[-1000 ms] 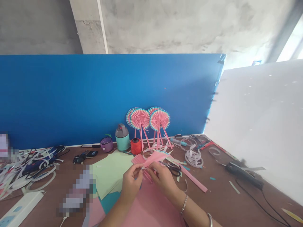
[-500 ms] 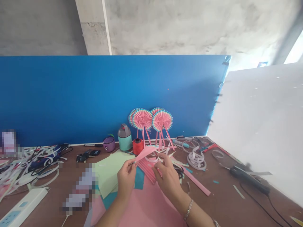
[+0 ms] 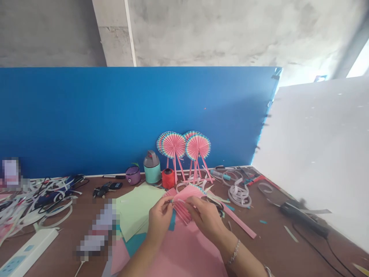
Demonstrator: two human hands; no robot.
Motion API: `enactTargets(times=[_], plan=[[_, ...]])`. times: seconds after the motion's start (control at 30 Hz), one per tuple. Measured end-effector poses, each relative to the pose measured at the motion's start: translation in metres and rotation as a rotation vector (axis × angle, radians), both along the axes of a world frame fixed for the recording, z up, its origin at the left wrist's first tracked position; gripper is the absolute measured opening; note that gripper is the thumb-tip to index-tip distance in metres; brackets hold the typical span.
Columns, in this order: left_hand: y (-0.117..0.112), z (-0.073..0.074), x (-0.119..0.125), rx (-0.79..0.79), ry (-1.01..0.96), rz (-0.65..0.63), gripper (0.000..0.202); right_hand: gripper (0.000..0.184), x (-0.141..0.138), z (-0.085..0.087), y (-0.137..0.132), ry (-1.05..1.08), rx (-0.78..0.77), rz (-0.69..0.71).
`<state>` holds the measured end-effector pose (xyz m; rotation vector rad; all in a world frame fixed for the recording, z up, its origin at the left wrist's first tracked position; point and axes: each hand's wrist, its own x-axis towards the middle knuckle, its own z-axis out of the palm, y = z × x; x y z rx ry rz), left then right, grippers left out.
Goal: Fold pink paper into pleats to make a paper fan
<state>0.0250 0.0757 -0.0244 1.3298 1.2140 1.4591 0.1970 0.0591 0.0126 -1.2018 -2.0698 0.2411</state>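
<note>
My left hand [image 3: 160, 213] pinches the near-left end of a pleated pink paper fan [image 3: 188, 192], which has a teal and white edge. My right hand [image 3: 206, 215] is closed with its fingertips at the same end, close to the left fingertips; a thin pale strip seems to lie between them. Both hands hover over large pink paper [image 3: 184, 250]. Another pleated pink piece [image 3: 182, 213] shows just behind the fingers, partly hidden. Several finished round pink fans [image 3: 173, 145] on stick handles lean against the blue board.
Green sheets [image 3: 135, 209] lie left of the hands. A red container [image 3: 168, 178], a teal jar [image 3: 152, 169] and a purple pot [image 3: 133, 175] stand behind. Curled white strips [image 3: 240, 196] and a black glue-gun-like tool [image 3: 304, 219] lie right; a power strip [image 3: 29, 252] lies front left.
The pleated pink paper has dropped lower and its far end has swung right, spreading somewhat. My left hand has shifted right, and my right hand's fingers have closed in beside it.
</note>
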Motion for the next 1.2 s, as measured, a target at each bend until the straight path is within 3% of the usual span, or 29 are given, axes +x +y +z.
enactTargets(times=[0.1, 0.3, 0.47, 0.6, 1.03, 1.2], plan=[[0.001, 0.002, 0.0, -0.036, -0.081, -0.029, 0.027, 0.024, 0.001, 0.006, -0.003, 0.105, -0.094, 0.033], [0.005, 0.006, 0.0, -0.097, -0.146, -0.087, 0.03, 0.02, 0.003, -0.001, 0.006, 0.429, -0.6, 0.298], [0.006, 0.009, -0.001, -0.116, -0.125, -0.134, 0.029, 0.021, 0.009, -0.005, 0.013, 0.483, -0.718, 0.374], [0.007, 0.004, 0.0, -0.123, -0.101, -0.165, 0.026, 0.019, 0.009, -0.009, 0.014, 0.452, -0.741, 0.389], [0.007, -0.006, 0.003, -0.158, -0.033, -0.229, 0.026, 0.012, 0.01, -0.003, 0.01, 0.176, -0.569, 0.139], [0.008, -0.008, 0.003, -0.157, -0.024, -0.224, 0.026, 0.012, 0.008, -0.006, 0.012, 0.17, -0.544, 0.159]])
